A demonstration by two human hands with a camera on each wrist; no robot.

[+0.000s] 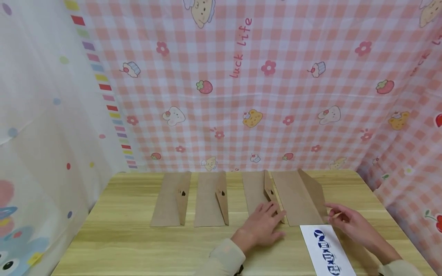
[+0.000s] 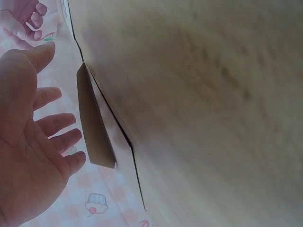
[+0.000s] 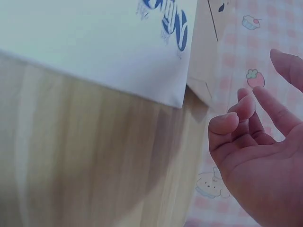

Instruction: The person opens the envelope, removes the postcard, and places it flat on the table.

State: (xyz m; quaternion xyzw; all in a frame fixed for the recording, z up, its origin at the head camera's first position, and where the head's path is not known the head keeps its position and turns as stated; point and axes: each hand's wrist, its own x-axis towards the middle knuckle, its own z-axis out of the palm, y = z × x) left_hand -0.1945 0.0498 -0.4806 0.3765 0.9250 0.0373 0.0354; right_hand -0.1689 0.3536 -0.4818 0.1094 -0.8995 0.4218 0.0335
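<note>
Rightmost envelope: brown [image 1: 288, 199], on the right half of the bench [image 1: 131, 249], its flap [image 1: 315, 195] opened out to the right.
Right hand: released [image 1: 350, 226], at the flap's right edge; index finger reaching out, the others loosely bent, nothing between them. Whether it touches the paper I cannot tell.
White card: printed in blue [image 1: 315, 255], just in front of that envelope's near edge, between the two hands.
Third envelope: brown [image 1: 253, 189], left of the rightmost one, its flap partly raised.
Left hand: released [image 1: 260, 226], fingers spread over the near end of the third envelope; contact unclear.
Other two envelopes: one [image 1: 165, 199] at far left, one [image 1: 207, 199] beside it, dark marks on their flaps.
Backdrop: pink checked cloth [image 1: 224, 96] behind the bench.
</note>
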